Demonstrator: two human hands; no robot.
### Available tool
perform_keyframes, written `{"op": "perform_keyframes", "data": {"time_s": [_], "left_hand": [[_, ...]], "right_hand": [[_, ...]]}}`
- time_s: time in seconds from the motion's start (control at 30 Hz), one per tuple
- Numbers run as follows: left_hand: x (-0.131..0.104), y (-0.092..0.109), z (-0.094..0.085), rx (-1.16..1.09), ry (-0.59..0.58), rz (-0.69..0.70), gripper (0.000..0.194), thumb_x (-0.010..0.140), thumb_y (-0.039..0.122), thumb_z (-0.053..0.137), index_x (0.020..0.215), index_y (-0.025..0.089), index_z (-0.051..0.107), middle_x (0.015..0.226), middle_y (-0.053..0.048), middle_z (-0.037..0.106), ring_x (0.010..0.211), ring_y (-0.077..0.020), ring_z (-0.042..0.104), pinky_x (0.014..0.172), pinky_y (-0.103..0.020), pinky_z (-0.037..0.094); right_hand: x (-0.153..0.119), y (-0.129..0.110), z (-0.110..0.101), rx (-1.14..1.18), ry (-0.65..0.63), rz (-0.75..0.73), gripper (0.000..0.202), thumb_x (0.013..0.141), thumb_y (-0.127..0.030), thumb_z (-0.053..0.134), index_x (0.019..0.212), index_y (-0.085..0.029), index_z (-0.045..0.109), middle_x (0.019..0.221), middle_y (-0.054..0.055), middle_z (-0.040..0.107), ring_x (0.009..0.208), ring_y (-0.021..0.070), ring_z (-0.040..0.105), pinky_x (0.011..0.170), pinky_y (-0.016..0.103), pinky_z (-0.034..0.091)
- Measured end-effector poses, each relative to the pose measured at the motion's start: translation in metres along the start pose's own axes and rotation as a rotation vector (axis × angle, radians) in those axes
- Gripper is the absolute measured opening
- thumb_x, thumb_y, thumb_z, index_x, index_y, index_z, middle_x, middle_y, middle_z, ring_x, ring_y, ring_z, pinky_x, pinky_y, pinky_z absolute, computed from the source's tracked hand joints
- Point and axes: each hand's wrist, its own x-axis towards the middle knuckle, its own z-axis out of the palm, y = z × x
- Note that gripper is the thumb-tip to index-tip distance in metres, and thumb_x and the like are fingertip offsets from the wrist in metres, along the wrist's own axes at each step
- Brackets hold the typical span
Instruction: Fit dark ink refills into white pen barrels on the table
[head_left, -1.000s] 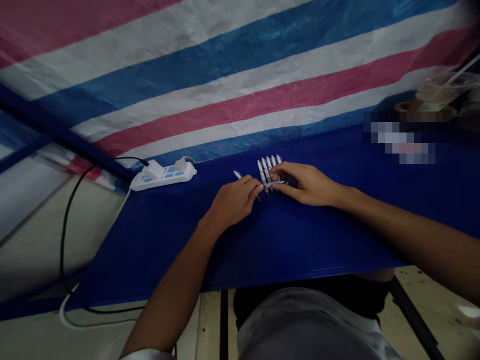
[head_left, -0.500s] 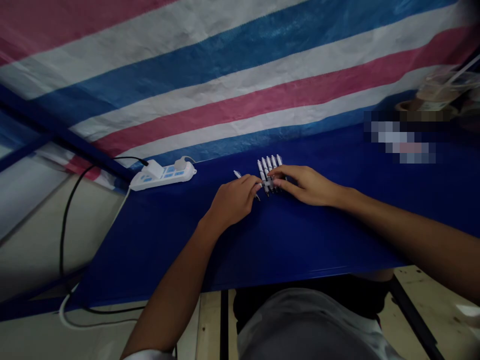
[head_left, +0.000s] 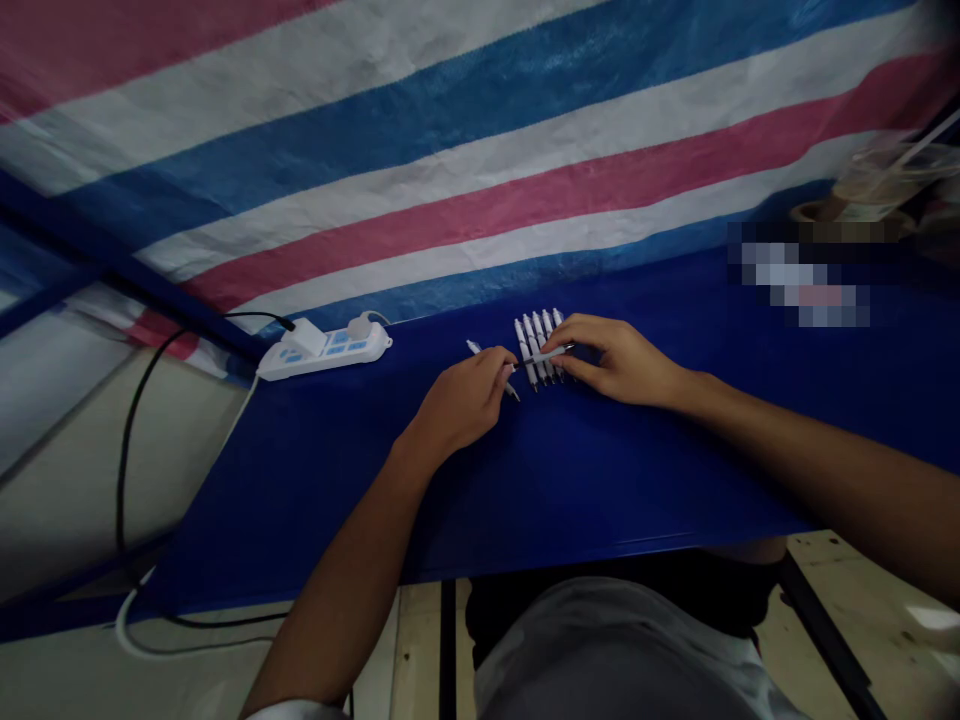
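Held pen lies roughly crosswise btwn the two hands, over the lower part of a row of pens. L hand: grip pinched on the pen's L end. R hand: grip pinched w/ thumb & fingertips nr the other end; exact contact partly hidden by fingers. Loose pen runs under L fingers, ends poking out either side; can't tell if L hand touches it.

Risks: pinch is only fingertips on a slim, prob. smooth barrel, so uneven pull or twist cd make it slip & drop onto the row. R fingers are v. close to the row, so a low sweep cd knock pens askew; L knuckles cd roll the loose one.

Farther out on the blue bench: power strip at far L, cup at far R, striped sheet behind.
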Motion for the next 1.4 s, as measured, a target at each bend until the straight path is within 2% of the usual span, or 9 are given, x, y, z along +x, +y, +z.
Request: {"op": "perform_keyframes", "data": {"time_s": [0.17,0.37,0.5,0.8,1.1,1.27,1.4], "left_hand": [[0.001,-0.001,-0.001,0.024,0.007,-0.021,0.027,0.106,0.034,0.041,0.115,0.022,0.063,0.107,-0.006,0.075,0.092,-0.0238,0.071,0.078,-0.034,0.051],[0.001,-0.007,-0.003,0.031,0.031,-0.035,0.028,0.106,0.03,0.037,0.114,0.022,0.063,0.1,-0.005,0.075,0.092,-0.0242,0.07,0.078,-0.035,0.05],[0.001,-0.009,-0.004,-0.01,0.042,-0.065,0.027,0.106,0.029,0.038,0.113,0.022,0.063,0.101,-0.005,0.074,0.091,-0.0234,0.07,0.078,-0.034,0.049],[0.001,-0.011,-0.007,-0.036,0.059,-0.058,0.028,0.106,0.032,0.036,0.108,0.022,0.062,0.088,-0.003,0.07,0.079,-0.0207,0.065,0.073,-0.032,0.046],[0.001,-0.012,-0.008,-0.088,0.077,-0.072,0.024,0.106,0.03,0.037,0.104,0.022,0.06,0.09,-0.003,0.074,0.078,-0.0195,0.067,0.076,-0.033,0.049],[0.001,-0.013,-0.008,-0.103,0.088,-0.074,0.024,0.106,0.031,0.037,0.105,0.022,0.059,0.094,-0.003,0.074,0.081,-0.0194,0.067,0.078,-0.032,0.05],[0.001,-0.014,-0.008,-0.108,0.097,-0.073,0.024,0.106,0.031,0.036,0.103,0.022,0.058,0.09,-0.003,0.072,0.08,-0.0189,0.067,0.079,-0.032,0.05]], "right_hand": [[0.001,-0.002,-0.003,0.044,0.059,0.066,0.012,0.093,-0.027,0.062,0.099,-0.021,0.072,0.094,0.005,0.075,0.083,0.0208,0.068,0.075,0.034,0.052],[0.001,0.0,-0.008,0.072,0.111,0.163,0.02,0.093,-0.033,0.062,0.1,-0.019,0.074,0.093,0.006,0.076,0.073,0.0183,0.063,0.062,0.031,0.045],[0.002,0.004,-0.013,0.089,0.14,0.174,0.022,0.093,-0.032,0.06,0.1,-0.02,0.077,0.092,0.006,0.075,0.073,0.0181,0.061,0.064,0.032,0.043],[0.002,0.007,-0.017,0.156,0.18,0.242,0.023,0.092,-0.039,0.065,0.096,-0.02,0.079,0.09,0.005,0.076,0.074,0.0187,0.063,0.068,0.033,0.046],[0.002,0.006,-0.018,0.13,0.246,0.266,0.025,0.09,-0.04,0.064,0.092,-0.02,0.079,0.081,0.004,0.074,0.065,0.0169,0.056,0.062,0.032,0.043],[0.003,0.004,-0.02,0.17,0.277,0.266,0.023,0.089,-0.04,0.065,0.089,-0.019,0.075,0.077,0.004,0.071,0.065,0.017,0.056,0.062,0.033,0.043],[0.004,0.011,-0.019,0.273,0.309,0.262,0.024,0.091,-0.044,0.067,0.093,-0.02,0.067,0.079,0.002,0.067,0.066,0.0147,0.056,0.065,0.032,0.046]]}}
